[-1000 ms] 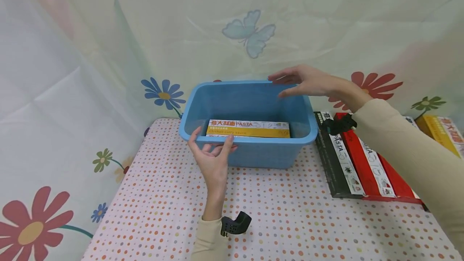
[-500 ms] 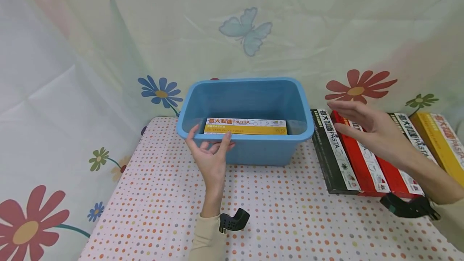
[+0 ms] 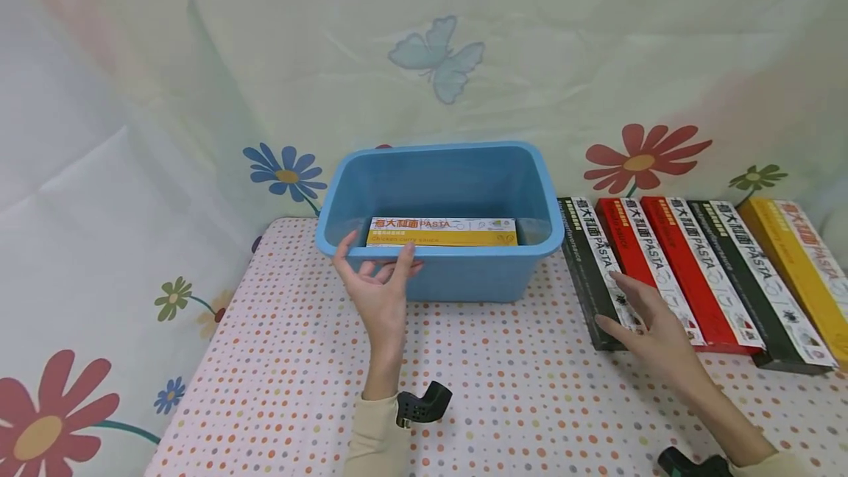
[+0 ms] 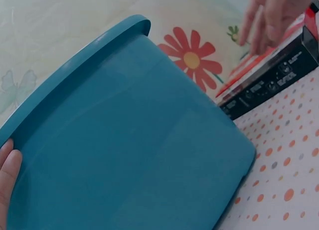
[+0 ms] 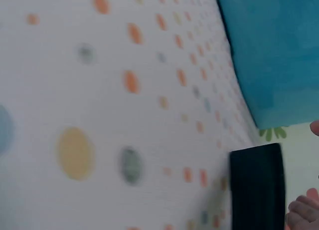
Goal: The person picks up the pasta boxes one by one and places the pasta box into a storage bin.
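A blue bin (image 4: 124, 140), with fingers of the left hand (image 4: 7, 182) at its rim.
To the right of the bin, a dark-sided box (image 4: 271, 88) lies on the dotted counter (image 4: 279, 170); the right hand (image 4: 274, 18) shows over it, touching or not, I cannot tell. Behind the bin is a printed red flower (image 4: 192, 60).

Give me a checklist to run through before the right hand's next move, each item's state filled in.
1. Left hand holding the blue bin at its near rim: ok.
2. Right hand open, over the black box nearest the bin: ok.
3. Fingers touching that box: cannot tell.
4. Space visible behind the yellow pasta box inside the bin: ok.
5. All boxes in the bin: not ok; a row of five boxes lies outside.
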`<state>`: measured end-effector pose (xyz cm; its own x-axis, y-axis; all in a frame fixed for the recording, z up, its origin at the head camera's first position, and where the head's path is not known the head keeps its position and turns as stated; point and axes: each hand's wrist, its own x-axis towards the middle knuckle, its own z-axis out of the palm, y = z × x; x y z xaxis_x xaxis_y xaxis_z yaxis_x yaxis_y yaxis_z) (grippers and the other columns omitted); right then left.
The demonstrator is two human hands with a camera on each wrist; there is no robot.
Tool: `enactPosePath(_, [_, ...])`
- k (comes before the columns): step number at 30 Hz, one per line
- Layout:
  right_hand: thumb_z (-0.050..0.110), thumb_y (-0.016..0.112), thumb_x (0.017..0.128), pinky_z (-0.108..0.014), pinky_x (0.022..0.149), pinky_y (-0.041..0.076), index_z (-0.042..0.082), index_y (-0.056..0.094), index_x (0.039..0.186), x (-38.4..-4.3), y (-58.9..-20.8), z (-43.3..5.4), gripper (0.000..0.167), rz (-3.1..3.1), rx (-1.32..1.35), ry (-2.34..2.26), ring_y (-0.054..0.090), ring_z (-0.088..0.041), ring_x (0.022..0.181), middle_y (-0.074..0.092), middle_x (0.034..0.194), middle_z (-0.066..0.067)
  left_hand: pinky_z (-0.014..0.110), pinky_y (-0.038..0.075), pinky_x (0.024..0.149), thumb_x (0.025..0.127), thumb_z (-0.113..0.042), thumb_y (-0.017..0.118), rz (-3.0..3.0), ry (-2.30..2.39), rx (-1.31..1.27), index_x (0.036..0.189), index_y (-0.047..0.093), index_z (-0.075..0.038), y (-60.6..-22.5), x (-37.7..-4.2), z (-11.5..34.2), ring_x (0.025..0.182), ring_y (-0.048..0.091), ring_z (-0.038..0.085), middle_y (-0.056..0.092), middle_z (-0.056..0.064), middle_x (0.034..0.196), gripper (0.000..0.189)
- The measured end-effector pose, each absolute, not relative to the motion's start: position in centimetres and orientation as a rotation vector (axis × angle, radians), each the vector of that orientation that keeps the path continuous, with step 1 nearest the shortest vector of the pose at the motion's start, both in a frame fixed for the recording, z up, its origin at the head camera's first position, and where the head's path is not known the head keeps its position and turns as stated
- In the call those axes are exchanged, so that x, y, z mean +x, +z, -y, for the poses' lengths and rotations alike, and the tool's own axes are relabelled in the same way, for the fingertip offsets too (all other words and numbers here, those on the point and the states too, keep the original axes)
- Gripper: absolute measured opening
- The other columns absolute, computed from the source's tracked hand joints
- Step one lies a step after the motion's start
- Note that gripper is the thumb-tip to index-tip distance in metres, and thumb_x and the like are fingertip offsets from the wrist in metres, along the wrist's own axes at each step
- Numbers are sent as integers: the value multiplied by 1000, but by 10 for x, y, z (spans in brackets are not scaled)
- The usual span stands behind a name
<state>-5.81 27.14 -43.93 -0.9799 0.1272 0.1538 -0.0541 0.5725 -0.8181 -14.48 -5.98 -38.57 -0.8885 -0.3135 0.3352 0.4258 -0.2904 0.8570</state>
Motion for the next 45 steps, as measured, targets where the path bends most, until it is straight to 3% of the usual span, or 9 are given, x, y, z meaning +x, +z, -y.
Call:
enactPosePath(3, [3, 76, 93, -2, 114, 25, -4, 33, 158, -59, -446, -268, 78, 2612, -39, 1291, 35, -64, 140, 33, 155, -37, 42, 69, 78, 92, -4, 80, 1508, -2199, -129, 152, 29, -14, -386, -145, 63, 74, 76, 23, 65, 25, 108, 79])
enactPosePath(6, [1, 77, 92, 9, 94, 18, -3, 36, 157, -62, -448, -268, 77, 2616, -25, 1217, 40, -63, 137, 36, 153, -36, 41, 69, 78, 93, -4, 80, 1502, -2186, -117, 152, 29, -14, -386, -145, 65, 74, 76, 23, 65, 25, 108, 78])
enactPosePath(12, [5, 73, 96, 10, 95, 18, -2, 33, 159, -68, -446, -266, 75, 2607, -33, 1287, 36, -61, 142, 36, 157, -35, 41, 69, 76, 92, -3, 80, 1489, -2150, -93, 151, 31, -13, -386, -145, 72, 72, 76, 23, 65, 24, 106, 77])
enactPosePath(20, [22, 69, 104, -1, 107, 35, 2, 19, 166, -56, -447, -272, 82, 2538, -353, 1571, 22, -37, 157, 24, 168, -29, 42, 69, 77, 93, -3, 79, 1504, -2191, -145, 153, 28, -7, -383, -147, 58, 71, 75, 22, 63, 22, 104, 79])
enactPosePath(24, [21, 75, 100, 5, 106, 27, 1, 11, 167, -56, -450, -268, 95, 2539, -380, 1569, 14, -41, 158, 14, 171, -28, 42, 69, 76, 92, -2, 79, 1503, -2190, -140, 153, 29, -7, -384, -147, 55, 71, 75, 21, 63, 22, 102, 79])
enactPosePath(28, [15, 83, 91, -32, 125, 36, -4, 10, 165, -60, -452, -259, 105, 2596, -408, 1392, 20, -49, 154, 15, 168, -32, 41, 69, 76, 92, -3, 79, 1508, -2194, -130, 152, 29, -9, -385, -147, 56, 71, 75, 21, 63, 22, 103, 78])
enactPosePath(31, [11, 85, 85, -69, 114, 36, -8, 15, 162, -64, -453, -253, 107, 2641, -422, 1235, 30, -54, 143, 20, 163, -37, 41, 69, 75, 93, -2, 79, 1512, -2192, -132, 154, 27, -5, -386, -146, 57, 72, 75, 21, 63, 22, 104, 80])
enactPosePath(37, [7, 85, 82, -68, 103, 41, -10, 19, 160, -64, -454, -247, 104, 2644, -431, 1173, 35, -53, 132, 25, 159, -38, 42, 69, 76, 92, -2, 79, 1507, -2187, -140, 153, 28, -9, -387, -145, 58, 73, 75, 22, 63, 23, 106, 79])
enactPosePath(45, [20, 84, 87, -68, 104, 41, -9, 18, 162, -58, -454, -247, 104, 2650, -531, 1257, 36, -52, 135, 24, 161, -38, 41, 69, 76, 92, -3, 80, 1503, -2194, -133, 151, 31, -13, -385, -145, 58, 74, 75, 22, 65, 28, 110, 78])
